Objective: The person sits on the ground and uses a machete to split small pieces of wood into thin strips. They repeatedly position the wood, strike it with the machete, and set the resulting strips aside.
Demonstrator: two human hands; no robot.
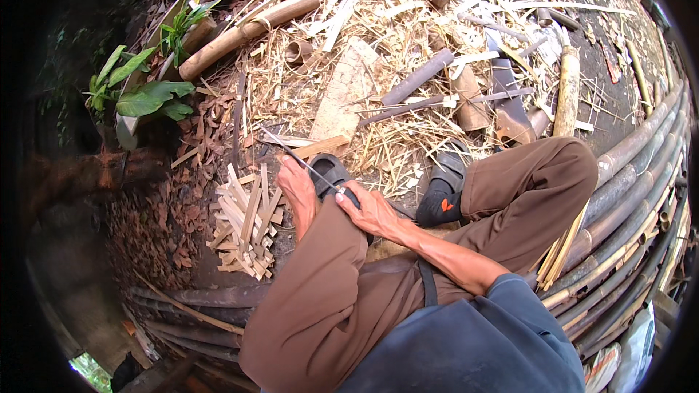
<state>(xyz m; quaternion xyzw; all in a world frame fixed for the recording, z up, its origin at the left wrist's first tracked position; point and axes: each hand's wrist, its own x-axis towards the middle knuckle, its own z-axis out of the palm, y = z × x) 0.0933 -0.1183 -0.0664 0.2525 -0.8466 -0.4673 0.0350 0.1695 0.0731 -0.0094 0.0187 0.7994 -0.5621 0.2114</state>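
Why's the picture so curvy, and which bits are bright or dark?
Head view: a wide fisheye lens bows the long grey-brown bamboo poles at right; same head view: thin straw-coloured shavings at top look bright, while the area left of the broad green leaves is dim.

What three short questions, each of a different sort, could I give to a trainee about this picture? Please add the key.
1. Multiple choice: which hand holds the knife near its handle?
A) left
B) right
C) neither

2. True or false: the pile of split strips lies to the left of the left shoe.

3. Fill in: the person's trousers are ____ in colour.

Key:
1. B, the right hand
2. True
3. Brown
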